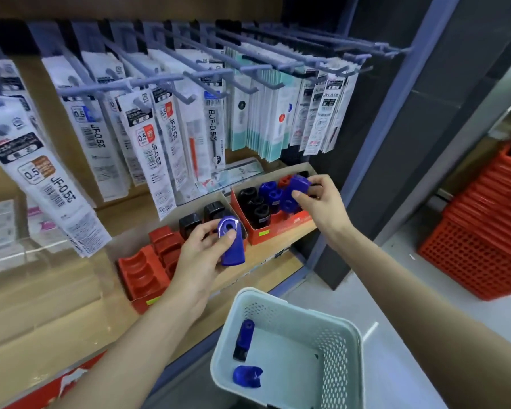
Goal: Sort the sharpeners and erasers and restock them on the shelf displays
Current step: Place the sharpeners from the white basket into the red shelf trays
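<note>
left hand [202,249] grips blue sharpener [232,245]; right hand [322,202] pinches another [300,183].

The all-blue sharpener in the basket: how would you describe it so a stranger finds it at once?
Find the pale perforated basket at the bottom of the view, below the wooden shelf. Two sharpeners lie inside near its left wall. The all-blue sharpener is the lower, shorter one; its neighbour, the blue-and-black sharpener, is longer with a black end.

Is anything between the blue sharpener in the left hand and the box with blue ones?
Only the right hand, pinching another blue sharpener over that red display box. Otherwise the gap from the left hand looks open.
</note>
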The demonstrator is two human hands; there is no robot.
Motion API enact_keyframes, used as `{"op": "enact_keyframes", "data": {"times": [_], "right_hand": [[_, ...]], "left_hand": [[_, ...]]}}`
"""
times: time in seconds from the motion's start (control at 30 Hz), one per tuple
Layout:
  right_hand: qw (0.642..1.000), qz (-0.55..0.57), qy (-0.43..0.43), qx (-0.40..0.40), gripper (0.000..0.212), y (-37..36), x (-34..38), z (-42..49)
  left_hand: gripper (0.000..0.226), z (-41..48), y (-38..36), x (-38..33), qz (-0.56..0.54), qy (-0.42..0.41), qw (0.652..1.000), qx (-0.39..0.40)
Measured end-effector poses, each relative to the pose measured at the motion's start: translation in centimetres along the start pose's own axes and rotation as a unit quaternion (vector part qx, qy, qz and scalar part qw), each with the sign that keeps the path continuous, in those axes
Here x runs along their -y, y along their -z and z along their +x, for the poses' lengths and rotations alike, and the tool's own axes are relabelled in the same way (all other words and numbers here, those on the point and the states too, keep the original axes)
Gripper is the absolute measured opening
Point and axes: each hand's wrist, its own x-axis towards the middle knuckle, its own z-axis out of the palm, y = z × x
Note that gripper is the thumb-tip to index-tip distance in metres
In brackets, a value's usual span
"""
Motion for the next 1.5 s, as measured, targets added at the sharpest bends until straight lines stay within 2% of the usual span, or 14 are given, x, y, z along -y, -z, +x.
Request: {"op": "enact_keyframes", "data": {"times": [0.1, 0.2, 0.37, 0.5, 0.57, 0.7, 0.8, 0.87, 0.93, 1.07, 1.17, 1.27, 1.37, 1.5], "right_hand": [[0.998, 0.063, -0.016, 0.017, 0.022, 0.2, -0.6, 0.8], [0.998, -0.023, 0.002, 0.057, 0.036, 0.5, -1.4, 0.6], [1.0, 0.005, 0.022, 0.014, 0.03, 1.0, -1.6, 0.8], [0.999, 0.027, 0.016, 0.013, 0.028, 0.7, -0.8, 0.6], [0.996, 0.077, 0.008, 0.052, 0.028, -0.1, -0.3, -0.2], [0.985, 0.089, 0.024, 0.149, 0.029, -4.0, 0.5, -2.7], [0.977, 0.126, 0.015, 0.174, 0.03, -6.7, 0.7, -3.7], [0.975, 0.123, 0.013, 0.187, 0.029, -7.8, 0.7, -4.3], [0.973, 0.108, 0.015, 0.202, 0.028, -8.4, 0.6, -5.0], [0.969, 0.076, 0.027, 0.235, 0.029, -9.3, 0.7, -6.7], [0.964, 0.07, 0.025, 0.255, 0.028, -9.8, 1.1, -8.1], [0.952, -0.033, 0.071, 0.296, 0.031, -10.5, 1.0, -9.4], [0.906, -0.213, 0.138, 0.34, 0.035, -10.9, 0.1, -10.4], [0.858, -0.344, 0.157, 0.347, 0.033, -10.4, -0.8, -11.2]], "left_hand": [[0.023, 0.3, 0.4, 0.6, 0.006, 0.007, 1.0, -0.015], [0.026, 0.2, 1.0, 0.9, 0.019, 0.009, 1.0, -0.018], [0.031, 0.0, 1.7, 1.1, 0.036, 0.008, 0.999, -0.021], [0.029, -0.2, 1.8, 0.8, 0.048, 0.003, 0.999, -0.018], [0.028, -0.6, 2.2, 0.5, 0.055, -0.003, 0.998, -0.022], [0.028, -2.5, 3.9, 0.4, 0.1, -0.029, 0.993, -0.049], [0.03, -4.2, 5.6, 0.1, 0.087, -0.039, 0.991, -0.092], [0.037, -5.2, 6.8, -0.4, 0.071, -0.046, 0.99, -0.113], [0.033, -5.8, 7.9, -0.8, 0.064, -0.051, 0.989, -0.126], [0.027, -7.1, 8.9, -1.3, 0.054, -0.053, 0.989, -0.13], [0.021, -8.2, 9.1, -1.8, 0.102, -0.06, 0.986, -0.12], [0.02, -9.0, 9.8, -2.1, 0.169, -0.074, 0.976, -0.117], [0.015, -9.7, 10.8, -2.5, 0.198, -0.072, 0.969, -0.127], [0.019, -9.3, 11.9, -3.2, 0.264, -0.107, 0.948, -0.139]]}}
